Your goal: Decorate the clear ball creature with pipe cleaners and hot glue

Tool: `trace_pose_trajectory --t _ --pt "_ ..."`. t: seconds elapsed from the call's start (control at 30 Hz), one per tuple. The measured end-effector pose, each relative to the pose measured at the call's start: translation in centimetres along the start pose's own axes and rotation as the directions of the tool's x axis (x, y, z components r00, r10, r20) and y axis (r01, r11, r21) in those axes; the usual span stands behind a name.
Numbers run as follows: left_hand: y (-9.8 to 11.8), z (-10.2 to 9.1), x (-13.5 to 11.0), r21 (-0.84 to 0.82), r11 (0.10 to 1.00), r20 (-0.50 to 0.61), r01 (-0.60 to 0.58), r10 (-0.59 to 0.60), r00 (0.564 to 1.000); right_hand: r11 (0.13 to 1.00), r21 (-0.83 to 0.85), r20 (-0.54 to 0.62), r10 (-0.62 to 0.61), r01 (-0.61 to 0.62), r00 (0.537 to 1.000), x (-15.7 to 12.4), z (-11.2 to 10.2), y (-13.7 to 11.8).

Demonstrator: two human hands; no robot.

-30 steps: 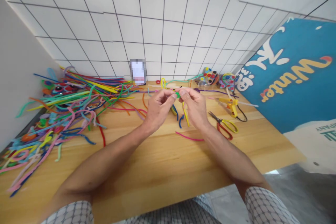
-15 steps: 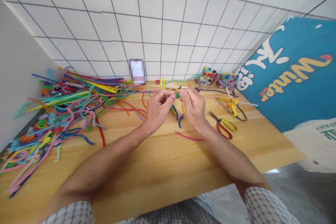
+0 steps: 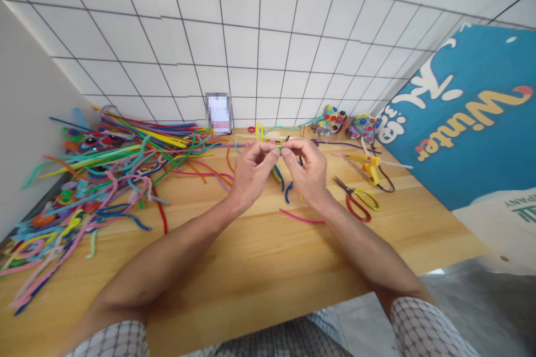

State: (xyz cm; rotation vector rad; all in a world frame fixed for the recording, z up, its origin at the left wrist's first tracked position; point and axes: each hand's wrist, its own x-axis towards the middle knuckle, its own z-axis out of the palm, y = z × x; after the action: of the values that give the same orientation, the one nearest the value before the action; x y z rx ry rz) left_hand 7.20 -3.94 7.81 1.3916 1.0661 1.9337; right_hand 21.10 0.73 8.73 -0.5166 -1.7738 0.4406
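Above the middle of the table, my left hand (image 3: 252, 173) and my right hand (image 3: 309, 173) meet fingertip to fingertip. Both are closed in a pinch on a small green pipe cleaner piece (image 3: 280, 148), of which only a speck shows between thumbs and forefingers. Below them on the wood lie short blue pipe cleaner pieces (image 3: 288, 192), and a pink pipe cleaner (image 3: 299, 217) rests nearer to me, its right end by my right wrist. A yellow pipe cleaner loop (image 3: 259, 131) stands up just beyond my left fingers.
Many coloured pipe cleaners (image 3: 125, 173) are heaped on the left of the wooden table (image 3: 251, 268). Scissors (image 3: 355, 199) and a yellow glue gun (image 3: 369, 168) lie to the right. A phone (image 3: 219, 114) leans against the tiled wall, with decorated figures (image 3: 363, 127) at the back right.
My right fingertips have closed in against my left ones, turning slightly, so less of the green piece shows. My left hand stays nearly where it was.
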Motion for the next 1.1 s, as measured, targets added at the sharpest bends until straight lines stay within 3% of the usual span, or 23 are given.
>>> trace_pose_trajectory --t 0.17,0.37,0.53,0.7,1.1 --pt "0.1 0.0 0.0 0.002 1.000 -0.018 0.016 -0.016 1.000 0.998 -0.011 0.027 0.056 -0.055 0.998 -0.1 -0.1 0.2" --pt "0.7 0.2 0.2 -0.116 0.978 -0.024 0.173 -0.177 0.984 0.947 0.245 0.021 0.209 -0.208 0.978 -0.3 0.4 0.3" --pt "0.5 0.5 0.2 -0.215 0.944 -0.013 0.249 -0.257 0.966 0.923 0.289 0.046 0.253 -0.255 0.966 -0.2 0.7 0.4" --pt "0.6 0.1 0.4 -0.142 0.964 0.045 0.224 -0.220 0.974 0.931 0.279 0.107 0.215 -0.237 0.971 0.6 -0.2 0.5" --pt "0.9 -0.4 0.9 0.016 0.995 0.100 0.095 -0.096 0.990 0.987 0.055 0.202 0.136 -0.150 0.970 1.3 -1.5 0.2"
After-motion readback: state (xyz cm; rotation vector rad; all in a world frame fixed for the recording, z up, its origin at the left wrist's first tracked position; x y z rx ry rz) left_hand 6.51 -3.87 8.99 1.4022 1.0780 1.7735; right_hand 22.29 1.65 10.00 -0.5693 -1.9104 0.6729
